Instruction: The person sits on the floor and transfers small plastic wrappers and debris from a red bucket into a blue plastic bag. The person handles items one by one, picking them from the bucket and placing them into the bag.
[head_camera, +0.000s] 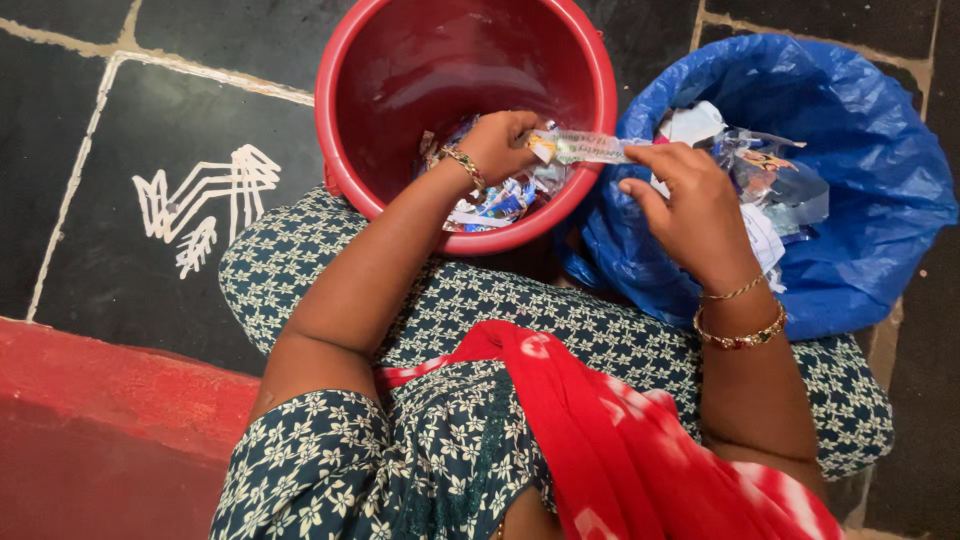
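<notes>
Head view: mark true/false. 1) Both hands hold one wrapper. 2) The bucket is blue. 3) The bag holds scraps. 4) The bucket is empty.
1) True: the left hand and right hand hold a clear wrapper between them.
2) False: the bucket is red.
3) True: the blue bag holds torn wrappers and paper.
4) False: cut wrapper pieces lie in the bucket.
</notes>
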